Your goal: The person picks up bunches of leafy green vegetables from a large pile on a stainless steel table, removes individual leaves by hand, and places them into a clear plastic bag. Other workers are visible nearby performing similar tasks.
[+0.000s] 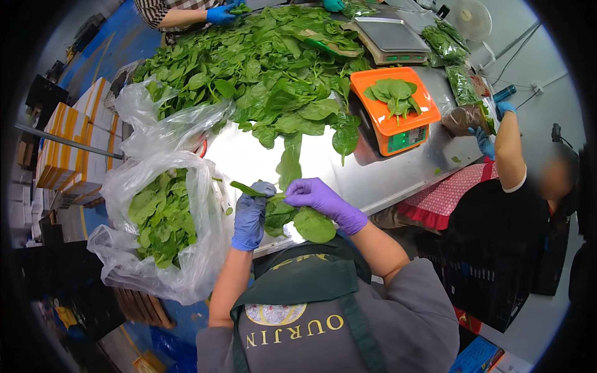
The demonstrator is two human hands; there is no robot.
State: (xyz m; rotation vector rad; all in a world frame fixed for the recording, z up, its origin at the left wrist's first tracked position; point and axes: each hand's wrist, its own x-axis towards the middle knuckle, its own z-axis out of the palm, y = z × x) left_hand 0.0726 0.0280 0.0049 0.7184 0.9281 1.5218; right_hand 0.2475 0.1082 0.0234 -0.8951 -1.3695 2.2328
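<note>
Just above the apron at my front, my left hand (pixel 250 214), in a blue glove, grips some spinach stems and leaves. Beside it my right hand (pixel 320 204), in a purple glove, pinches the same small bunch of spinach (pixel 314 224), whose broad leaves hang below my fingers. A clear plastic bag (pixel 112 255) of loose leaves lies to my left. A large heap of spinach (pixel 249 68) spreads over the steel table (pixel 373 180) ahead of me. An orange scale (pixel 364 93) holding a few leaves stands to the front right.
A grey scale (pixel 382 34) and filled bags (pixel 460 81) lie farther back. At the right, a co-worker in blue gloves (pixel 504 161) holds a bag; another's gloved hand (pixel 221 13) works at the far side. Boxes (pixel 65 143) are stacked at left; a fan (pixel 466 18) stands at back right.
</note>
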